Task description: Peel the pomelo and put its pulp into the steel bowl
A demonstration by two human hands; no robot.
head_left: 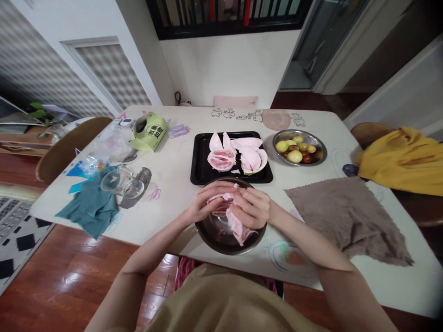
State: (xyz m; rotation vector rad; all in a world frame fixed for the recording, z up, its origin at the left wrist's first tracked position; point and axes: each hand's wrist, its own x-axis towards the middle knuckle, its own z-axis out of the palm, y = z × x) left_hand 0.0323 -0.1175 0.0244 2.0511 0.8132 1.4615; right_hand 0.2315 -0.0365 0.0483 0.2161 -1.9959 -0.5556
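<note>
Over a steel bowl (216,240), my left hand (207,199) is closed around a pomelo segment (220,210) with pink flesh. My right hand (253,206) pinches at the same fruit from the other side, gripping the pale pomelo membrane (238,227), which hangs down into the bowl. The fingers partly hide the fruit. Just beyond the bowl, a black tray (199,159) bears a peeled pomelo chunk (222,159) and several pieces of thick pomelo rind (254,161).
A steel bowl of mixed fruit (296,150) stands right of the tray. A brown cloth (349,216) lies at the right. At the left are a glass jug (122,182), a teal cloth (92,200) and a green bag (151,131). A yellow garment (403,159) drapes over a chair.
</note>
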